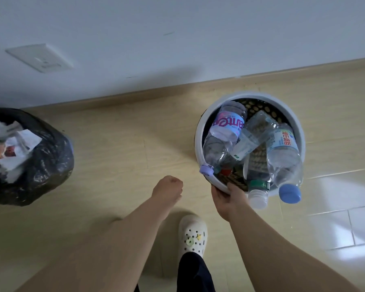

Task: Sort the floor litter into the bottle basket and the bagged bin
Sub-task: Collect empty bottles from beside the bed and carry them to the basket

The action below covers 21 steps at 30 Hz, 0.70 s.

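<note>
since bottles [282,157] overhang rim, right hand [230,199] clamps fingers on near edge of bottle basket [251,94], centre right, likely steadying it. left hand [167,188] mid-frame, fingers curled under, cannot tell if holding anything. bagged bin [51,165] far left, paper scraps [11,152] inside.

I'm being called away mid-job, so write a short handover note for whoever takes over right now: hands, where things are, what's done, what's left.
Left hand: fingers curled, nothing showing in it, above the floor.
Right hand: grips the near rim of the bottle basket.
Basket: holds several plastic bottles, some caps poking past the rim.
Bagged bin: at left, holding paper scraps.
Done: no loose litter shows on the visible floor.
Left: probably only checking the floor outside this view.
</note>
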### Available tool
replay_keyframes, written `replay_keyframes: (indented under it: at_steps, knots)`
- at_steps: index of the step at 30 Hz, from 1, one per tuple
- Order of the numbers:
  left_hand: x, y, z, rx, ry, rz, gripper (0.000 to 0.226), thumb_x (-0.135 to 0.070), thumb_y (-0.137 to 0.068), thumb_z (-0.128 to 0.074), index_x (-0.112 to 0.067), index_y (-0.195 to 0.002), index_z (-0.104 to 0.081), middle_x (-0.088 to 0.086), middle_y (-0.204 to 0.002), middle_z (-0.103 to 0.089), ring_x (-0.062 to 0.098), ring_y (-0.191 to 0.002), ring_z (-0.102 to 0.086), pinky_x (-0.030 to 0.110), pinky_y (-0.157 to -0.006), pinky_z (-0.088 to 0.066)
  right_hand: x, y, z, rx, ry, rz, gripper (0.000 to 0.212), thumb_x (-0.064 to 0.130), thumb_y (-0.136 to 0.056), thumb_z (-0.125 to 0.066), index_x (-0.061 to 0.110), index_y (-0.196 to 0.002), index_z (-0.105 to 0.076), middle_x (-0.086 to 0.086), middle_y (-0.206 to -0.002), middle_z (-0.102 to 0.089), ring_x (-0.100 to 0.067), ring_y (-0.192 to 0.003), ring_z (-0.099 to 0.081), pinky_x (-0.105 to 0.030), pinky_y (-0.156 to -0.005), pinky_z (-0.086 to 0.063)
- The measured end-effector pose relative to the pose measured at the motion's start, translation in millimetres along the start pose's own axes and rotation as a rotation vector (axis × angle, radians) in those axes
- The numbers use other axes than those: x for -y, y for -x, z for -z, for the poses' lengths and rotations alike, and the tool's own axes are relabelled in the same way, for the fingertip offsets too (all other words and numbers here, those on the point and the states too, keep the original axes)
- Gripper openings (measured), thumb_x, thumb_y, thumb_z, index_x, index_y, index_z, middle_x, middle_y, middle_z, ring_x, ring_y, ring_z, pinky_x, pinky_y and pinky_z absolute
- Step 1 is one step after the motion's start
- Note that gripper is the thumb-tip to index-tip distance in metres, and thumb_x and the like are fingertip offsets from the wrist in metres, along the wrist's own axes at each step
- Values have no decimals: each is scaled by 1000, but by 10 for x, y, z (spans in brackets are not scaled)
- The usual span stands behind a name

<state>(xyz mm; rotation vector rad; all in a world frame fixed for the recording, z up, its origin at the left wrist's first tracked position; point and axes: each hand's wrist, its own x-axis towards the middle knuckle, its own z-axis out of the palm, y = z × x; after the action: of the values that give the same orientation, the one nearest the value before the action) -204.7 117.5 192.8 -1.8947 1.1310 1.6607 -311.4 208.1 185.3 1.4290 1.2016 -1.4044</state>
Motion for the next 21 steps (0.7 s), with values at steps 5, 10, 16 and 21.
replay_keyframes:
  at_steps: [5, 10, 16, 21]
  knots:
    - [132, -56, 322, -23, -31, 12, 15, -16, -92, -43, -18, -79, -51, -1, -73, -55, 15, -62, -52, 22, -51, -33, -224, 139, -55, 57, 105, 69, 36, 5, -98, -43, 0, -134, -43, -20, -133, -52, -34, -123, -51, -39, -90, -45]
    - [267, -102, 755, -5, -13, 3, 17, -17, -93, -42, -19, -76, -48, 0, -74, -54, 15, -63, -52, 23, -53, -34, -689, 262, -219, 80, 403, 110, 39, -1, -95, -46, -1, -133, -42, -18, -102, -59, -34, -113, -55, -40, -89, -45]
    - [581, -231, 1487, -14, 18, -26, 13, -15, -94, -43, -15, -82, -49, 2, -76, -55, 22, -75, -54, 25, -57, -36, -1463, 291, -555, 144, 565, 143, 39, -3, -93, -44, 1, -132, -43, -10, -83, -57, -29, -86, -57, -39, -87, -45]
    - [971, -440, 2219, -77, 115, 17, 28, -8, -96, -40, -18, -69, -44, 0, -72, -51, 11, -58, -50, 22, -52, -35, -2239, 194, -874, 193, 568, 75, 39, -1, -94, -46, 1, -134, -44, -13, -98, -59, -29, -95, -55, -36, -85, -44]
